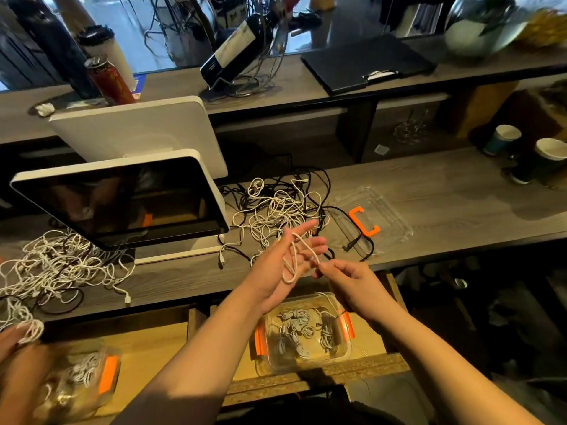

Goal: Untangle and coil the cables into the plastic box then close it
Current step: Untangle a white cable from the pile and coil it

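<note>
White cable [293, 259] is looped round the straight, spread fingers of the left hand [283, 265] over the counter's front edge; right hand [346, 277] pinches its end just beside. Tangled pile [276, 210] sits behind, w/ the clear lid [377, 219] to the right. Open plastic box [303, 332] below holds coiled cables.

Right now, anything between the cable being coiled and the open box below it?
Nothing visible. The white cable is looped around the left hand, its end pinched by the right hand. The plastic box sits open directly below, holding coiled cables; its lid lies aside on the counter.
</note>
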{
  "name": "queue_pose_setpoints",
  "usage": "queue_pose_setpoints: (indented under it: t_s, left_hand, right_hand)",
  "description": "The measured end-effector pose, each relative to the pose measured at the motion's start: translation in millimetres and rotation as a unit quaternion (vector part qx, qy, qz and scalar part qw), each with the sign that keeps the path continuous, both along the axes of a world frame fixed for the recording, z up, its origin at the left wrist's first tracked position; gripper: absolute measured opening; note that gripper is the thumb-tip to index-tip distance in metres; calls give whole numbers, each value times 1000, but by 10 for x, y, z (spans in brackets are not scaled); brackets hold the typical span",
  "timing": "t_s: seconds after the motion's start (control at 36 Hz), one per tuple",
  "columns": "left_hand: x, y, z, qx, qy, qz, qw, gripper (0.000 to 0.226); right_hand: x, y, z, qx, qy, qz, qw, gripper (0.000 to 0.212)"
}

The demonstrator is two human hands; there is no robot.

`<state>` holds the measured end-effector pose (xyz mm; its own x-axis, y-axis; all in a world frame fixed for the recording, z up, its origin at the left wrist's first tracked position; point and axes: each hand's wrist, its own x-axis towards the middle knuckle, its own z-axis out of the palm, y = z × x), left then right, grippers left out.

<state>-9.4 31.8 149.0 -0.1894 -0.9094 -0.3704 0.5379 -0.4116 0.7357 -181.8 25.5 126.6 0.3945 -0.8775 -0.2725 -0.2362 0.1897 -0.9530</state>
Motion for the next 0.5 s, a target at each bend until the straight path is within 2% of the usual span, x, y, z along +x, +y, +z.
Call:
queue_pose_setpoints:
  t_s: [0.14,0.31,0.5]
  left_hand:
    - [-123,-51,-15,11,75,65,995,48]
    - [-332,-103,-72,11,28,105,994,48]
    - [-486,-173,-130,39,-22,129,991,46]
  right_hand:
    - [-74,33,-48,-1,20,18,1000,32]
    - [-117,62,-111,7,21,22,1000,34]
    - [-152,135,-122,-11,66,45,997,34]
